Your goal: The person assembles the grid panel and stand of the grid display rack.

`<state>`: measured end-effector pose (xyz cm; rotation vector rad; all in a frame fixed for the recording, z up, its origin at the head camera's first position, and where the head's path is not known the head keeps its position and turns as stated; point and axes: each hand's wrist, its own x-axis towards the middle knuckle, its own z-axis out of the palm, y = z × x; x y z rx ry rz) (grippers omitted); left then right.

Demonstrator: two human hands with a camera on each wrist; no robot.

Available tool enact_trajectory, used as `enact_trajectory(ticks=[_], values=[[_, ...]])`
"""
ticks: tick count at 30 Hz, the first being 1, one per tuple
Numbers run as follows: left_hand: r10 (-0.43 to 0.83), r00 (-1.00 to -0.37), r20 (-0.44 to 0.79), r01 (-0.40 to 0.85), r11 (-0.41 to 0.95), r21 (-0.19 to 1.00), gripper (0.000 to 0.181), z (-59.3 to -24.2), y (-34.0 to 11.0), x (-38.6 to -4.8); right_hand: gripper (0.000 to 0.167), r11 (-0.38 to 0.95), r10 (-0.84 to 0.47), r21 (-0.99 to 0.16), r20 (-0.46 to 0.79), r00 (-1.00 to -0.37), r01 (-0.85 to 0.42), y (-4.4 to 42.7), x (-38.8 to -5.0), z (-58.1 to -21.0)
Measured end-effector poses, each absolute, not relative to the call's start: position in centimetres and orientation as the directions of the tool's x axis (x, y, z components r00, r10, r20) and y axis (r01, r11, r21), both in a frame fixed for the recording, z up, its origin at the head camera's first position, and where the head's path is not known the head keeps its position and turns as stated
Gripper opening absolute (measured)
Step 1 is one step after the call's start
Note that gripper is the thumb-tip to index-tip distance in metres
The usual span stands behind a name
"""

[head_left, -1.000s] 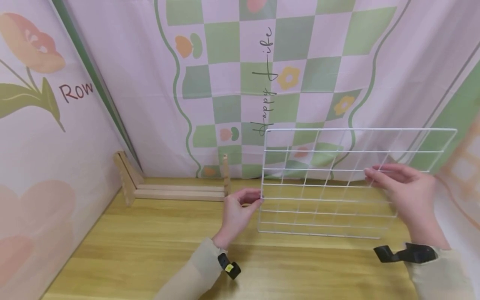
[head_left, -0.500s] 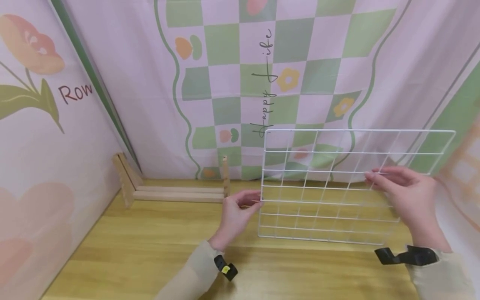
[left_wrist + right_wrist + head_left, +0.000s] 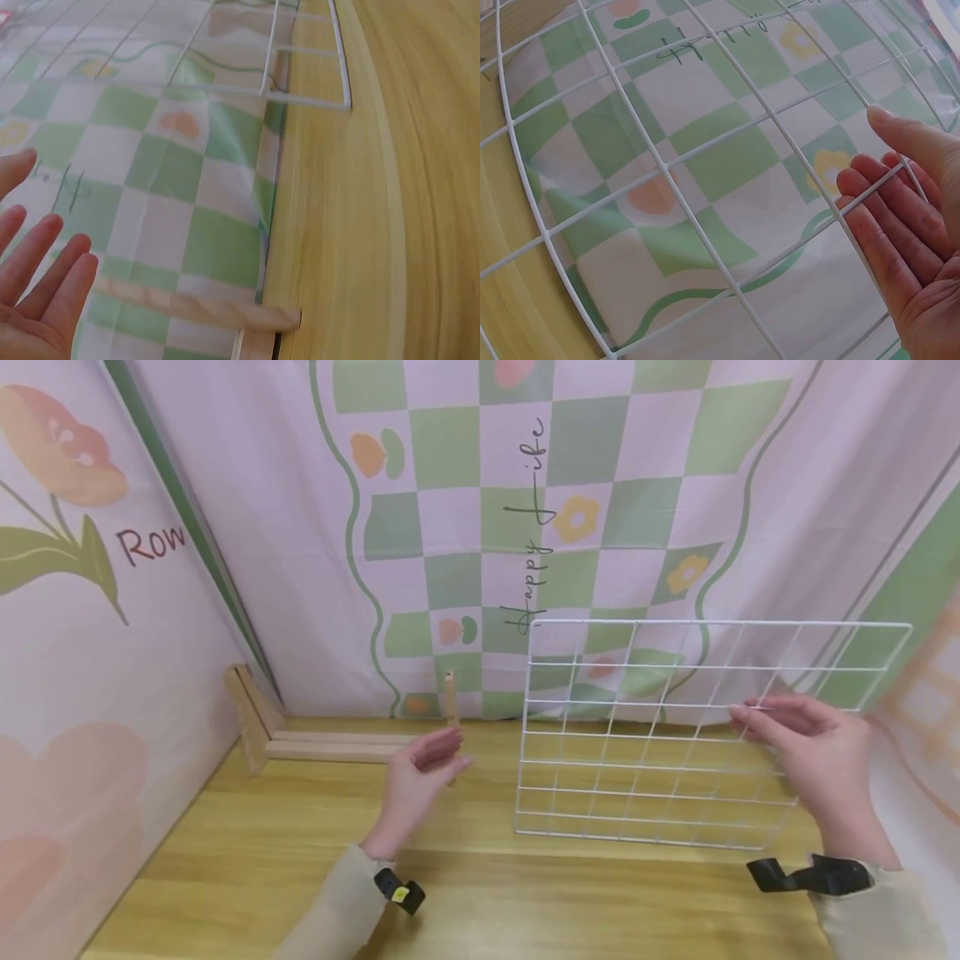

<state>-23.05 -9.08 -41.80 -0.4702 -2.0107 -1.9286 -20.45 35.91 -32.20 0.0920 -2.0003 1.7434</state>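
Note:
A white wire grid panel (image 3: 622, 735) stands upright on the right half of the table. My right hand (image 3: 810, 739) holds its right part, with thumb and fingers at the wires; the right wrist view shows the fingers (image 3: 889, 225) reaching behind and around them. To the left, clear of the grid, my left hand (image 3: 420, 781) hovers with its fingers apart and nothing in it. It hides the right end of a pale wooden stand (image 3: 337, 747), which has an upright at each end and bars between. In the left wrist view the left hand (image 3: 41, 292) appears beside the stand's notched upright (image 3: 202, 307).
A wood-grain table (image 3: 480, 893) spreads under both hands. Behind it hangs a green-and-white checked cloth (image 3: 517, 518), close behind the grid and the stand. A flower-printed panel (image 3: 97, 710) borders the left side, and another printed cloth (image 3: 926, 693) borders the right.
My left hand has let go of the grid's left edge and moved left, toward the wooden stand. The grid has tilted slightly but stays in place, and the right hand keeps hold of it.

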Motion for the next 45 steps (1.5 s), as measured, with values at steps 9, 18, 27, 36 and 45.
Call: enact_trajectory(ticks=[9, 18, 27, 36, 45], values=[[-0.127, -0.885, 0.449, 0.444, 0.066, 0.894, 0.045, -41.6, -13.7, -23.3, 0.02, 0.222, 0.252, -0.907, 0.408, -0.878, -0.358, 36.1, -20.5, -32.5], [-0.29, -0.851, 0.437, 0.415, 0.139, 0.899, 0.051, -40.6, -18.5, -23.8, 0.023, 0.215, 0.267, -0.911, 0.402, -0.876, -0.352, 36.0, -20.5, -32.4], [-0.425, -0.826, 0.371, 0.332, 0.167, 0.928, 0.064, -39.9, -23.4, -23.8, 0.022, 0.262, 0.268, -0.91, 0.389, -0.881, -0.322, 36.0, -20.5, -32.4], [-0.499, -0.843, 0.202, 0.139, 0.161, 0.977, 0.079, -41.2, -28.1, -23.9, 0.022, 0.2, 0.259, -0.912, 0.402, -0.878, -0.358, 35.8, -20.2, -32.3], [-0.579, -0.808, 0.11, 0.032, 0.142, 0.989, 0.085, -41.8, -31.5, -24.4, 0.018, 0.166, 0.257, -0.916, 0.397, -0.881, -0.364, 35.7, -19.9, -32.2]])
